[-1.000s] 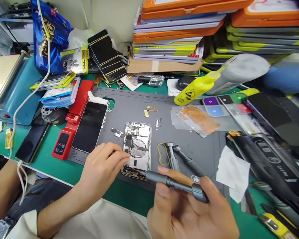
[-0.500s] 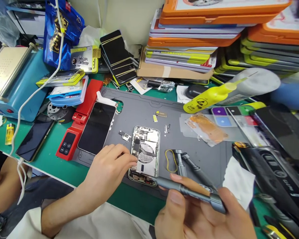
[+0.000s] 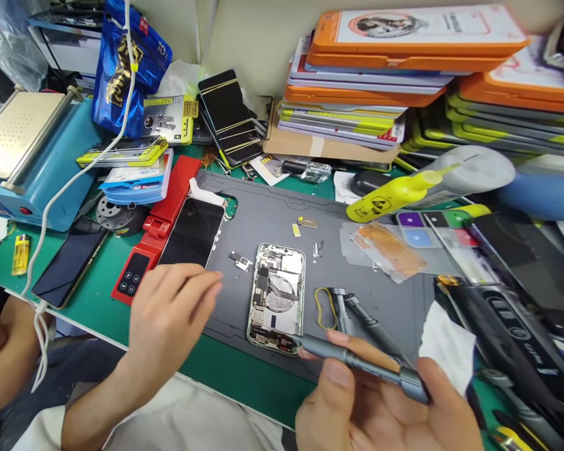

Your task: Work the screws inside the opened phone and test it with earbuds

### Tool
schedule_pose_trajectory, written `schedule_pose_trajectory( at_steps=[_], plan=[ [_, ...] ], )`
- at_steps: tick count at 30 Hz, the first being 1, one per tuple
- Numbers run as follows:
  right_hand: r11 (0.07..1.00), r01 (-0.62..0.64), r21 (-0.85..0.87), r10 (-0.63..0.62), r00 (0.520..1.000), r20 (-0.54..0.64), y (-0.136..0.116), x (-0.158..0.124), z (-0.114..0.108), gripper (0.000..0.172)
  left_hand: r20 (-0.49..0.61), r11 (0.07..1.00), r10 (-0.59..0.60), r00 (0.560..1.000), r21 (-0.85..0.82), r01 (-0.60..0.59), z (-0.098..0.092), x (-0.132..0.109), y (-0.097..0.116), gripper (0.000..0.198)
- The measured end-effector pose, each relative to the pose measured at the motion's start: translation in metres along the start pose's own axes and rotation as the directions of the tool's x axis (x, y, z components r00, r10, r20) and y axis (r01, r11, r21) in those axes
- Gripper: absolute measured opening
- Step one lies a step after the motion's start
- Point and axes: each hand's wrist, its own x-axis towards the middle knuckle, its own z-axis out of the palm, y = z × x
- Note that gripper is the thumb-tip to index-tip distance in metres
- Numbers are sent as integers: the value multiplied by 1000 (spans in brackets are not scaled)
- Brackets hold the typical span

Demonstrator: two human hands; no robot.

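An opened phone body (image 3: 278, 299) lies on the grey work mat (image 3: 244, 207), with its inner boards and a round coil showing. My right hand (image 3: 380, 401) grips a dark grey pen-shaped screwdriver (image 3: 352, 358). Its tip meets the lower right edge of the phone body. Over the mat's left part, clear of the phone body, my left hand (image 3: 173, 313) hangs with thumb and fingertips drawn together; anything between them is too small to make out. A detached phone screen (image 3: 195, 232) rests partly behind that hand, against a red clamp-like device (image 3: 157, 225).
Small metal parts (image 3: 240, 261) lie beside the phone body. Right of it are a yellow rubber band (image 3: 325, 307), grey tools (image 3: 341, 310) and a yellow bottle (image 3: 385, 199). Boxes (image 3: 357, 94) are stacked behind. A person's arm (image 3: 9, 351) shows at left.
My left hand has left the phone body and moved left, now overlapping the screen's lower part. My right hand keeps the screwdriver at the same edge. The camera view has shifted slightly.
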Motion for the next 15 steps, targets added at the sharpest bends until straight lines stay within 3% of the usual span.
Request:
schedule_pose_trajectory(
  at_steps=[3, 7, 11, 15],
  plan=[
    [1000, -18, 19, 18, 1000, 0, -3, 1, 2, 97, 14, 979, -51, 999, 197, 48, -8, -5, -12, 31],
    [998, -15, 57, 13, 999, 41, -4, -3, 0, 92, 142, 894, -105, 984, 446, 31, 3, -8, -14, 73],
    [994, -40, 102, 36, 998, 42, -2, -10, -3, 86, 220, 822, -113, 969, 569, -33, 14, -4, -10, 69],
    [984, -91, 155, 89, 996, 21, -3, -13, -4, 83, 212, 781, -88, 973, 621, -65, 13, -1, -8, 63]
  ],
)
